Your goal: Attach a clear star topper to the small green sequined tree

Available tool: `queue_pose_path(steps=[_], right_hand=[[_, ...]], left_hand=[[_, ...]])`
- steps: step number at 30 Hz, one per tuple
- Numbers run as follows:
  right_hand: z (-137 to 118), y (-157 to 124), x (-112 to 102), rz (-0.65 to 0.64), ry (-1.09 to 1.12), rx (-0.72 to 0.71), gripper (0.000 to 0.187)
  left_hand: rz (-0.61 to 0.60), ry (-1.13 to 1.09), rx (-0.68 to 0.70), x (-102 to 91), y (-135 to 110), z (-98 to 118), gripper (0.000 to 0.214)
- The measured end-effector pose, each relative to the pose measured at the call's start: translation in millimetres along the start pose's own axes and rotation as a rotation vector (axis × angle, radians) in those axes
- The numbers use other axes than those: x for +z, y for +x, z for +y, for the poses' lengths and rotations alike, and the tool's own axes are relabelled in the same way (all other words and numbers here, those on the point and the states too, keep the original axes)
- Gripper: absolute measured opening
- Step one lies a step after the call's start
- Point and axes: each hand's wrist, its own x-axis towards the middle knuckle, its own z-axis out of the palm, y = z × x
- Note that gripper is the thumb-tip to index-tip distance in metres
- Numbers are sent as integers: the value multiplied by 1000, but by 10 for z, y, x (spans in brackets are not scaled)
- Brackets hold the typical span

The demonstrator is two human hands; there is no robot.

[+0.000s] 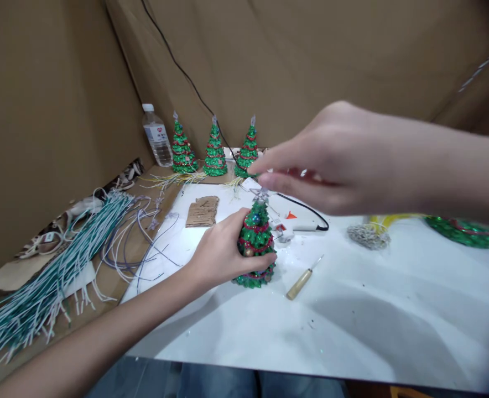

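Observation:
A small green tinsel Christmas tree (256, 239) with red garland and tiny baubles stands upright on the white board (244, 326). My left hand (222, 249) is wrapped round its lower half, thumb across the front. Pale and clear, a star topper (260, 194) sits at its tip. Just above the star is my right hand (323, 160), thumb and index finger brought together in a pinch. Anything between those fingertips is too small to make out. A wooden-handled awl (300, 283) lies on the board right of the tree.
Three similar trees (214, 152) line the back beside a water bottle (158, 138). Green and white wires (62, 265) are heaped at left. Behind the held tree lie a cardboard piece (202, 211) and a corded white tool (306, 225). A wire bundle (368, 236) lies right.

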Motion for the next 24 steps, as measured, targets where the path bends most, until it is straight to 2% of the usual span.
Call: queue_pose_path(steps=[3,6,9,14,17,20,24], right_hand=[[36,54,-36,-76,29,78,39],[51,142,-12,-220,-50,27,54],[51,223,26,-295,-169,-23,59],[66,237,93,-246,-266,-39,58],[65,185,118,-176,-229,-86,47],[36,140,109,-167,-207,-86,37],[0,113,100,-152,-323,-90,22]], left_hand=[[-60,-8,-41,-14,-20,6,45],[-72,-5,-53,-11,-31,-4,48],[-79,5,-51,-11,-38,-13,49],[-94,17,-40,-16,-37,-18,51],[-86,28,-37,-10,-26,-16,52],[-93,30,-55,-23,-10,5,53],[-126,21,-103,-65,11,65,52]])
